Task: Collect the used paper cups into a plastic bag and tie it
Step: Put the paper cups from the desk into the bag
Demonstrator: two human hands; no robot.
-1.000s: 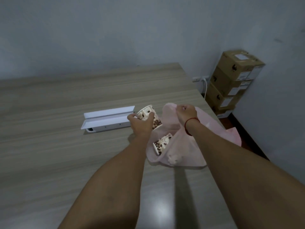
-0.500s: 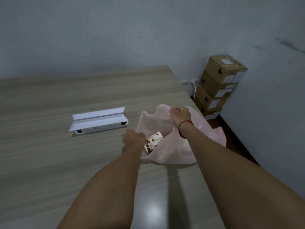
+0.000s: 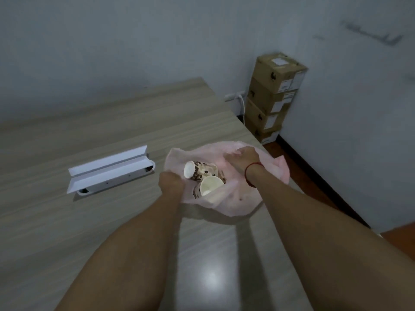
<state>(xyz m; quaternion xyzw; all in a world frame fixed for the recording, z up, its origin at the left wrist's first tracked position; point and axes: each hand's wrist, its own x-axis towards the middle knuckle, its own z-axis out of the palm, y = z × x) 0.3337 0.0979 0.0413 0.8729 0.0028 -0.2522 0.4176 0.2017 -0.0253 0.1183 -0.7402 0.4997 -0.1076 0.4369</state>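
Note:
A pink plastic bag (image 3: 238, 203) lies open on the wooden table (image 3: 67, 221) near its right edge. Two paper cups with a brown bean pattern lie inside it: one on its side (image 3: 202, 170), the other (image 3: 210, 187) just in front with its white inside showing. My left hand (image 3: 171, 182) grips the bag's near-left rim. My right hand (image 3: 243, 158), with a red string on the wrist, holds the far-right rim. Between them the bag's mouth is held apart.
A white cable box with its lid flipped open (image 3: 110, 171) is set into the table left of the bag. Stacked cardboard boxes (image 3: 274, 97) stand on the floor by the wall, beside a socket with a white cable (image 3: 241, 104).
My left hand carried a cup into the bag, let it go and took the bag's left rim. Both cups now lie inside. The view shifted right.

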